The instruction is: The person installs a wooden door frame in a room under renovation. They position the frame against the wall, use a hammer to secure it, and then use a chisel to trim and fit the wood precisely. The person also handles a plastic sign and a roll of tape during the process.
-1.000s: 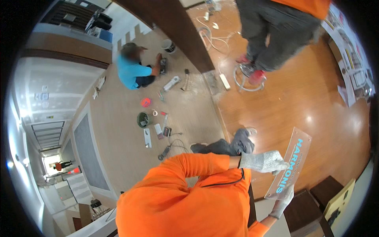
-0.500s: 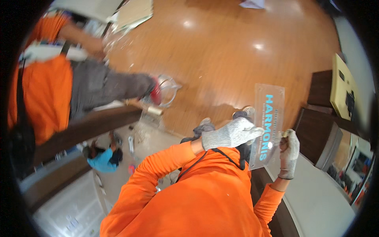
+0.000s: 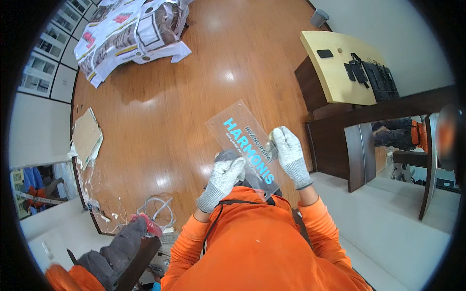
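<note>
A clear acrylic sign plate with light-blue and dark lettering is held in front of my body, slanting from upper left to lower right. My left hand, in a grey-white knit glove, is closed on its left edge. At the opposite long edge, my right hand in a matching glove is closed, with the thumb and fingers pinched at the rim. Something small and yellowish shows by the right fingertips, too small to name. Through the clear plate the wood floor is visible.
A co-worker's grey trouser leg and red shoe are at lower left, beside a loop of grey cable. A wooden desk with black devices stands at upper right. A sheet-covered table and flat boards lie further off.
The view has swung round, bringing the covered table into sight and the co-worker to lower left. The sign plate has gone from nearly upright to slanted, with both hands still at its edges.
</note>
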`<action>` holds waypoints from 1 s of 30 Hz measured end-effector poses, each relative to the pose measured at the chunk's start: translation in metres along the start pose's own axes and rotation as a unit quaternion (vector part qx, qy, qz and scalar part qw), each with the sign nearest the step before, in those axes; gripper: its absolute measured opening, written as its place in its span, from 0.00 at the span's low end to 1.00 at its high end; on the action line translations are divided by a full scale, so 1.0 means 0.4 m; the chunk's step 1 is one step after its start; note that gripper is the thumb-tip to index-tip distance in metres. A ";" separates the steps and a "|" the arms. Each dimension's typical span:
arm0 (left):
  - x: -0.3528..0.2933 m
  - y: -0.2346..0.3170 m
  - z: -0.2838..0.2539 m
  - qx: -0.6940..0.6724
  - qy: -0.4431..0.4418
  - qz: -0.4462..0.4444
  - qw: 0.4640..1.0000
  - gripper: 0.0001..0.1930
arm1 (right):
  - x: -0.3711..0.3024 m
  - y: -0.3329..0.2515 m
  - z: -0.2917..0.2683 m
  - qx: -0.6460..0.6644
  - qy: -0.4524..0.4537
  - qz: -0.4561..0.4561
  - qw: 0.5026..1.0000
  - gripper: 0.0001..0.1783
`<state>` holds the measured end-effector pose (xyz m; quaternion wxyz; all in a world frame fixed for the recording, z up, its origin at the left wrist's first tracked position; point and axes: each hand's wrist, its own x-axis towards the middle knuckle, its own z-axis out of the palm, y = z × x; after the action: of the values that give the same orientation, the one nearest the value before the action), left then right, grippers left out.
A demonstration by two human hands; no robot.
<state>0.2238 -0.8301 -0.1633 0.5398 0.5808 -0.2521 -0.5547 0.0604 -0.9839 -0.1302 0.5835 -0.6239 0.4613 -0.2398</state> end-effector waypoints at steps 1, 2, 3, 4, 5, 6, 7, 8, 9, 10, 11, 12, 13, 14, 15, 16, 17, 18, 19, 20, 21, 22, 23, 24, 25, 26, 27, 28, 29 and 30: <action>0.059 0.010 -0.012 0.004 0.027 -0.023 0.999 0.20 | 0.071 0.005 0.002 0.001 -0.015 0.018 1.000 0.16; 0.119 0.026 -0.026 0.009 0.055 -0.045 0.997 0.20 | 0.138 0.008 0.009 0.030 -0.024 0.023 0.999 0.16; 0.182 0.069 -0.038 -0.010 0.055 -0.075 0.996 0.18 | 0.211 -0.005 0.012 0.055 -0.030 0.025 0.998 0.16; 0.250 0.096 -0.046 -0.020 0.065 -0.070 0.995 0.19 | 0.285 -0.022 0.009 0.079 -0.036 0.027 0.996 0.16; 0.320 0.121 -0.053 -0.031 0.074 -0.066 0.995 0.19 | 0.361 -0.041 0.000 0.084 -0.046 0.011 0.995 0.15; 0.386 0.144 -0.068 -0.040 0.084 -0.061 0.994 0.19 | 0.430 -0.049 0.002 0.093 -0.054 0.005 0.994 0.15; 0.452 0.176 -0.081 -0.042 0.088 -0.067 0.993 0.19 | 0.500 -0.055 0.002 0.102 -0.060 -0.002 0.993 0.15; 0.524 0.204 -0.091 -0.035 0.083 -0.068 0.994 0.20 | 0.570 -0.061 -0.005 0.110 -0.065 -0.009 0.992 0.15; 0.594 0.247 -0.107 -0.025 0.081 -0.067 0.994 0.20 | 0.641 -0.078 -0.013 0.118 -0.076 -0.014 0.990 0.16; 0.666 0.291 -0.120 -0.015 0.077 -0.066 0.995 0.20 | 0.711 -0.093 -0.024 0.121 -0.083 -0.020 0.989 0.17; 0.742 0.332 -0.132 0.008 0.065 -0.055 0.996 0.20 | 0.779 -0.106 -0.037 0.124 -0.088 -0.025 0.988 0.17; 0.819 0.376 -0.139 0.028 0.055 -0.042 0.997 0.21 | 0.847 -0.128 -0.053 0.125 -0.096 -0.031 0.987 0.17; 0.901 0.417 -0.144 0.049 0.043 -0.030 0.997 0.22 | 0.908 -0.149 -0.068 0.123 -0.090 -0.022 0.988 0.18; 0.994 0.445 -0.147 0.073 0.021 -0.015 0.997 0.22 | 0.964 -0.169 -0.085 0.121 -0.082 -0.014 0.989 0.18; 1.082 0.467 -0.162 0.102 0.005 -0.001 0.995 0.23 | 1.026 -0.191 -0.094 0.125 -0.080 -0.005 0.989 0.18; 1.147 0.495 -0.167 0.134 -0.015 0.002 0.991 0.24 | 1.069 -0.202 -0.106 0.136 -0.068 0.011 0.988 0.18; 1.208 0.526 -0.161 0.143 -0.030 -0.011 0.989 0.24 | 1.109 -0.213 -0.126 0.147 -0.055 0.028 0.987 0.18; 1.278 0.569 -0.144 0.153 -0.040 -0.020 0.987 0.25 | 1.161 -0.219 -0.141 0.159 -0.046 0.040 0.985 0.17; 1.353 0.602 -0.125 0.157 -0.058 -0.031 0.985 0.25 | 1.205 -0.213 -0.158 0.178 -0.016 0.048 0.983 0.17; 1.436 0.622 -0.114 0.205 -0.093 0.007 0.974 0.25 | 1.248 -0.196 -0.172 0.196 0.013 0.056 0.979 0.17; 1.518 0.627 -0.105 0.249 -0.118 0.044 0.960 0.25 | 1.295 -0.184 -0.189 0.213 0.032 0.065 0.974 0.17; 1.591 0.632 -0.084 0.263 -0.133 0.049 0.954 0.26 | 1.338 -0.177 -0.209 0.223 0.069 0.067 0.970 0.17; 1.658 0.642 -0.065 0.276 -0.147 0.058 0.948 0.26 | 1.382 -0.171 -0.229 0.232 0.105 0.069 0.965 0.17; 1.738 0.647 -0.030 0.258 -0.153 0.034 0.953 0.26 | 1.432 -0.159 -0.253 0.239 0.142 0.075 0.958 0.17; 1.805 0.651 -0.001 0.242 -0.159 0.014 0.957 0.26 | 1.478 -0.149 -0.277 0.251 0.151 0.079 0.953 0.17; 1.859 0.650 0.020 0.232 -0.154 -0.008 0.960 0.27 | 1.522 -0.138 -0.298 0.262 0.159 0.081 0.949 0.17; 1.930 0.664 0.060 0.222 -0.154 -0.023 0.963 0.27 | 1.576 -0.140 -0.339 0.272 0.171 0.076 0.944 0.16; 2.000 0.678 0.094 0.213 -0.151 -0.037 0.965 0.27 | 1.633 -0.143 -0.378 0.279 0.177 0.072 0.941 0.16; 2.071 0.688 0.121 0.199 -0.150 -0.038 0.968 0.27 | 1.690 -0.146 -0.416 0.286 0.182 0.068 0.938 0.16; 2.133 0.703 0.152 0.185 -0.152 -0.042 0.970 0.27 | 1.742 -0.149 -0.457 0.295 0.189 0.067 0.934 0.16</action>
<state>0.4737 -1.6936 -0.2137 0.3541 0.5901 -0.4045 -0.6022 0.2449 -1.6789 -0.2029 0.6578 -0.3344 0.5127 -0.4390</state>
